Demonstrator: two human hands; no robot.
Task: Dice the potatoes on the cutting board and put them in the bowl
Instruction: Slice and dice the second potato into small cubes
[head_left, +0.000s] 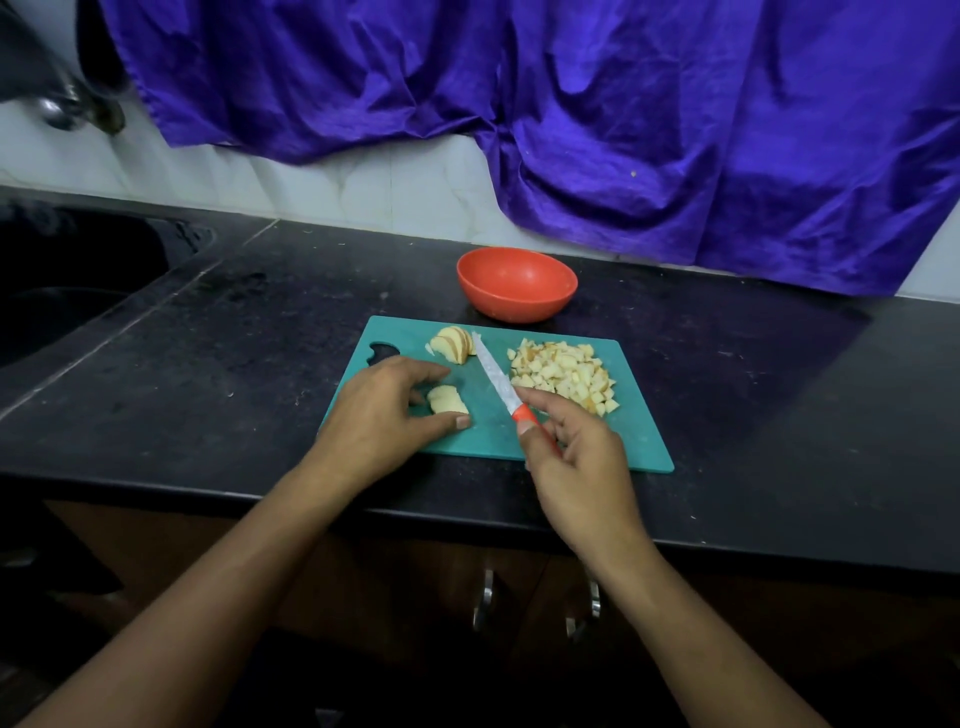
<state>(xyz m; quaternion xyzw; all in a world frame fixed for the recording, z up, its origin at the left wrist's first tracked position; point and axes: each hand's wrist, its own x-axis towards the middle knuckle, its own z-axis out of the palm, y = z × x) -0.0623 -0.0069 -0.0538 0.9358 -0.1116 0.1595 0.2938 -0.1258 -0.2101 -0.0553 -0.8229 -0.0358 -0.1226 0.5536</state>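
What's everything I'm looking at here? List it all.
Countertop: one, black, across the view.
Cutting board: one, teal, centre front.
Diced potato pile: one, pale yellow, board's right side.
Sliced potato piece: one, pale, board's far left.
Potato chunk: one, pale, board's near left.
Knife: one, red handle, over mid-board.
Bowl: one, red, empty, behind the board.
Sink: one, dark, far left.
Cloth: one, purple, hanging behind.
Cabinet handles: two, metal, on cupboard doors below.
Left hand: one, grips the potato chunk.
Right hand: one, pinches the knife handle.

Matt teal plastic cutting board (639, 441), glossy red plastic bowl (517, 283), speckled black stone counter (234, 332), crinkled purple cloth (571, 104)
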